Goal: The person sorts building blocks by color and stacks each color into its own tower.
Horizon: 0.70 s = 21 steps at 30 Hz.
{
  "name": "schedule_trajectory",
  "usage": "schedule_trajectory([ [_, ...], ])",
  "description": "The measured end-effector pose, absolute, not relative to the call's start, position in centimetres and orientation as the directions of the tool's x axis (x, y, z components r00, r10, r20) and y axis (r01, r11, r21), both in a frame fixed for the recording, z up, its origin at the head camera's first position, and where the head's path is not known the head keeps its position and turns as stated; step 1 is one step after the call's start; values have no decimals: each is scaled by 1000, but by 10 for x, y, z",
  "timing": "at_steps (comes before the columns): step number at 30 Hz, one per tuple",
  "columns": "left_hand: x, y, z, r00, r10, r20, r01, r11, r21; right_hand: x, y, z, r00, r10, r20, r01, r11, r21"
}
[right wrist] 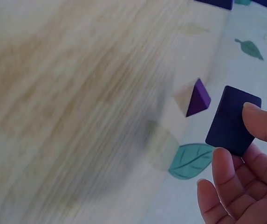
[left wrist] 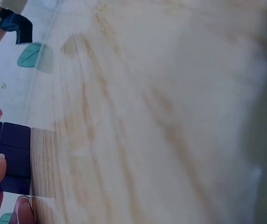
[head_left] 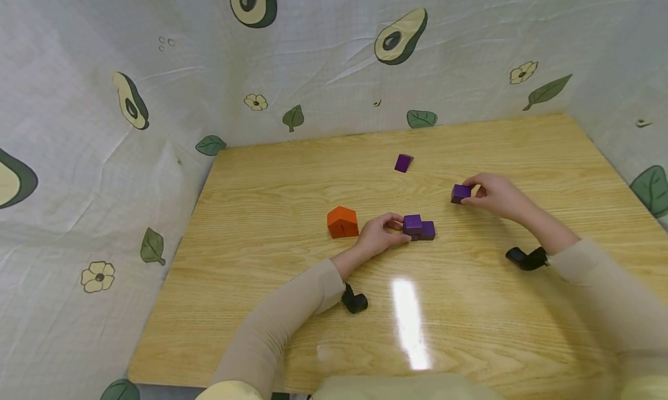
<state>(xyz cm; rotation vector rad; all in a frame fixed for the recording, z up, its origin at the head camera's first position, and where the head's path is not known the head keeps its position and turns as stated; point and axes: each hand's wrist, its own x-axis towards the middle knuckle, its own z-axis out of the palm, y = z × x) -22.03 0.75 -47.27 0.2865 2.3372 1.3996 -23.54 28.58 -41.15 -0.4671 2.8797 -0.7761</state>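
Purple blocks (head_left: 428,231) stand together near the middle of the table, one of them (head_left: 412,224) stacked on top. At their left side is my left hand (head_left: 378,236), thumb at the near face and fingers curled toward the far side, holding the stack. The left wrist view shows that thumb on the face of the purple blocks (left wrist: 17,161). To the right, my right hand (head_left: 493,197) pinches a separate purple block (head_left: 461,194) between thumb and fingers. Its flat side shows in the right wrist view, where the block (right wrist: 235,120) leans at a tilt.
An orange house-shaped block piece (head_left: 342,223) sits left of my left hand. Farther back lies a purple triangular block (head_left: 403,163). The wooden table (head_left: 261,197) meets a hanging cloth printed with avocados (head_left: 334,58) at its back and sides. Black wrist mounts hang at both sleeves.
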Motion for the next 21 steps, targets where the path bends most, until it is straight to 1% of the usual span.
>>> schedule_trajectory([
  [6, -221, 8, -473, -899, 372, -231, -28, 478, 878, -226, 274, -414, -924, -382, -25, -311, 786, -534],
  [11, -221, 8, -474, -900, 370, -231, -30, 476, 879, -221, 264, -416, -911, -412, -18, -340, 775, -533],
  [21, -221, 8, -473, -902, 369, -224, -22, 480, 877, -214, 245, -418, -858, -513, 35, -461, 736, -496],
])
